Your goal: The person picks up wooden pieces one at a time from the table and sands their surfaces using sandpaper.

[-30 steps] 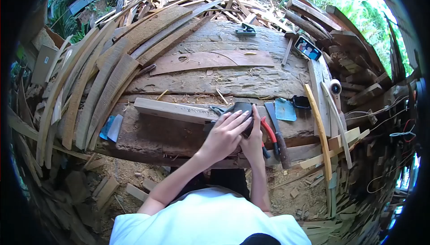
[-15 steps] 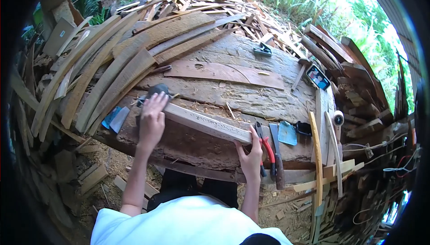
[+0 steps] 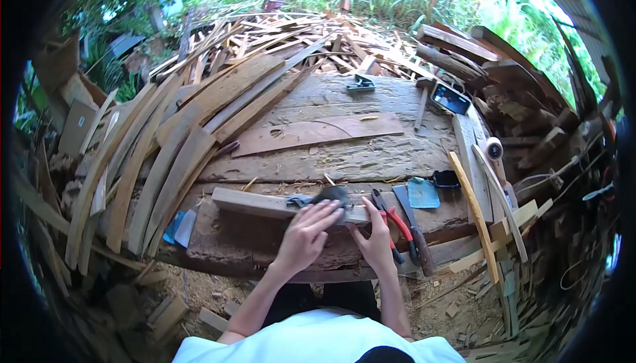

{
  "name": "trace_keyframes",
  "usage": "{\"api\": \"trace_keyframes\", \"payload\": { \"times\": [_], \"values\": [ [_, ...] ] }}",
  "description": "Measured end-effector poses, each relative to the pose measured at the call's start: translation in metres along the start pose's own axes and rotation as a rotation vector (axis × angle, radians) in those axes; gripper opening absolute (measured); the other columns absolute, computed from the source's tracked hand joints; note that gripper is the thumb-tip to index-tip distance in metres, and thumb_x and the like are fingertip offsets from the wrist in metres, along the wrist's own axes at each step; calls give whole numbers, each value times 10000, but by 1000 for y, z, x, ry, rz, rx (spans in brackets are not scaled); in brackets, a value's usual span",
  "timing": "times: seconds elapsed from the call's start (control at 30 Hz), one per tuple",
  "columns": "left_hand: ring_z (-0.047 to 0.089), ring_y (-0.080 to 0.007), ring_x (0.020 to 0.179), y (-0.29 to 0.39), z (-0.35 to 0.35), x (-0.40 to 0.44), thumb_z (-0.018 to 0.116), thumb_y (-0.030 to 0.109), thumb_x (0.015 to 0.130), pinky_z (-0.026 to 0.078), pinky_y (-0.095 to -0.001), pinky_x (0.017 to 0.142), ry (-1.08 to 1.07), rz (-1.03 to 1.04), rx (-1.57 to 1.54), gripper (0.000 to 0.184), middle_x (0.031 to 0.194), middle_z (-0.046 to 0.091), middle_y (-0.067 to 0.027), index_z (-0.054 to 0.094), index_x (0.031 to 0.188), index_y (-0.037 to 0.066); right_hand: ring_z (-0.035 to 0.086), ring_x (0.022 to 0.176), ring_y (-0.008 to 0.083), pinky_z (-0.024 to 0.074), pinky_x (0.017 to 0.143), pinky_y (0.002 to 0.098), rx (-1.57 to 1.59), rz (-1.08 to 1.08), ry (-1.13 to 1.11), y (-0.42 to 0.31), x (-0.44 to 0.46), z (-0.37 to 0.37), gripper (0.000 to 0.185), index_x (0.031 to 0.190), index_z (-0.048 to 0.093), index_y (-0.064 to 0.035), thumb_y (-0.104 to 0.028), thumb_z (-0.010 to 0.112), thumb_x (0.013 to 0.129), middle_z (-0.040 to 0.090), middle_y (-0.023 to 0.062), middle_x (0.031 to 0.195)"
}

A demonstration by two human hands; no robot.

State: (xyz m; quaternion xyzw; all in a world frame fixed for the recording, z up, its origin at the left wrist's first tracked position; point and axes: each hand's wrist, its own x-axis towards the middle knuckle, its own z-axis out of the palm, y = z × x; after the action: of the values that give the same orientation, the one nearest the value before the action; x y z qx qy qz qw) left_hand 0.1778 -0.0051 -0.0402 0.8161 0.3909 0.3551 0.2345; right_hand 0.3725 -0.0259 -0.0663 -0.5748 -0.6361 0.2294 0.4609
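Note:
A long, pale wooden piece (image 3: 248,202) lies along the front of the bench. My left hand (image 3: 306,230) presses a crumpled dark grey cloth (image 3: 331,198) onto its top near the right end; its fingers are bent over the cloth, and whatever lies beneath is hidden. With thumb and fingers, my right hand (image 3: 373,237) grips the right end of the wooden piece. Just right of that hand are red-handled pliers (image 3: 397,224) and a flat blade tool with a wooden handle (image 3: 414,230).
Curved boards (image 3: 149,164) are stacked at the left. A flat reddish board (image 3: 318,134), a hammer (image 3: 422,104) and a phone-like device (image 3: 452,99) rest farther back. Blue sheet (image 3: 423,192) and a black tray (image 3: 447,181) are right of the pliers. Scrap wood (image 3: 265,45) is heaped behind.
My left hand and the cloth have slid from the left end of the wooden piece to near its right end. My right hand keeps its hold; the head view has shifted.

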Motion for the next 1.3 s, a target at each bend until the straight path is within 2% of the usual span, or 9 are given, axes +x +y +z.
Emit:
{"api": "trace_keyframes", "payload": {
  "times": [0.3,0.43,0.5,0.77,0.9,1.0,1.13,1.23,1.3],
  "values": [
    [434,-267,1389,-89,-95,-51,422,-29,890,228,-438,1219,376,-425,400,479,1429,541,-123,608,1326,40,599,1153,304,455,1002,375,-9,-19,-17,-2,0,0,643,1401,461,0,-99,761,841,622,212,1208],
    [385,-269,1423,-88,-96,-53,398,7,939,201,-444,1231,384,-490,436,450,1453,515,-123,593,1343,47,609,1127,307,464,985,372,-14,-9,-11,-1,1,2,654,1399,466,-4,-82,770,825,624,216,1189],
    [396,-267,1417,-84,-83,-46,410,-7,938,180,-448,1237,362,-492,488,452,1448,519,-112,585,1349,64,615,1112,308,469,974,370,-20,13,-9,-3,1,1,656,1399,468,-12,-78,772,821,628,214,1177],
    [448,-257,1380,-9,-12,-8,521,-4,878,231,-456,1203,33,-52,237,553,1458,515,-112,526,1419,109,614,1116,301,467,975,365,-51,-19,8,-1,1,2,654,1401,469,-15,-85,770,825,629,213,1185],
    [466,-234,1371,-27,-33,-16,495,-31,871,236,-423,1205,66,-131,186,510,1426,553,-95,602,1349,110,604,1139,294,460,988,365,-23,-19,4,-2,1,0,644,1396,464,7,-86,764,834,627,203,1188],
    [450,-225,1383,-60,-65,-31,444,-45,888,190,-411,1236,196,-285,341,507,1446,532,-68,599,1340,123,602,1143,298,455,995,367,-6,-31,-3,0,1,1,648,1398,461,1,-108,768,838,627,203,1183],
    [437,-307,1377,-84,-98,-51,363,13,920,221,-468,1208,308,-370,403,454,1412,545,-148,608,1302,28,604,1135,309,459,990,376,-26,-22,-3,0,1,2,640,1396,464,-3,-123,764,845,626,212,1184],
    [435,-287,1385,-83,-89,-49,373,6,929,213,-459,1219,323,-415,455,464,1434,532,-134,602,1330,52,605,1127,315,461,984,378,-54,-30,-1,2,1,2,639,1399,464,-6,-125,762,847,625,215,1183],
    [442,-249,1385,-70,-75,-37,461,-26,926,192,-452,1237,299,-415,415,448,1445,528,-99,595,1338,90,603,1128,315,459,985,380,-54,-32,2,0,2,3,640,1399,463,-3,-119,761,845,623,218,1186]
  ]
}}
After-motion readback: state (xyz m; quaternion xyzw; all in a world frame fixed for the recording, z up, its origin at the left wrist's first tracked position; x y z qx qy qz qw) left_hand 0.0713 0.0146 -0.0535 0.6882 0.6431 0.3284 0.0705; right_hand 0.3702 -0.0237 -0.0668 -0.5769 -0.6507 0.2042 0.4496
